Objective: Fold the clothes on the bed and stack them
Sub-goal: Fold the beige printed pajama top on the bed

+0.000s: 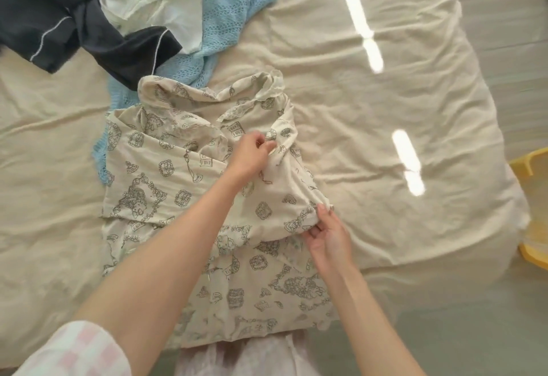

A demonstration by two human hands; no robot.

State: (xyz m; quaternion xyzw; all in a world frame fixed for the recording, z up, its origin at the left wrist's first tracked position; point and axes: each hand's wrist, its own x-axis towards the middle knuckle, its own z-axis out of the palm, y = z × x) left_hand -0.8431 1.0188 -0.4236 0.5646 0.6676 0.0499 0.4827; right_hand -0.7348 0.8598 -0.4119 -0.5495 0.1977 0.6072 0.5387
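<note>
A cream shirt with grey printed drawings (178, 186) lies on the bed in front of me, its collar pointing away and its left side folded inward. My left hand (252, 153) pinches the fabric of the right sleeve near the shirt's middle. My right hand (323, 233) grips the bunched end of that same sleeve at the shirt's right edge. The sleeve is lifted slightly between both hands. Below it lies more of the same printed fabric (261, 295), reaching toward the bed's near edge.
A pile of unfolded clothes lies at the far left: a dark navy garment with white piping (59, 17), a white piece (166, 8) and a light blue knit (228, 11). The beige bedsheet (400, 109) spreads to the right. A yellow basket (533, 206) stands off the bed's right edge.
</note>
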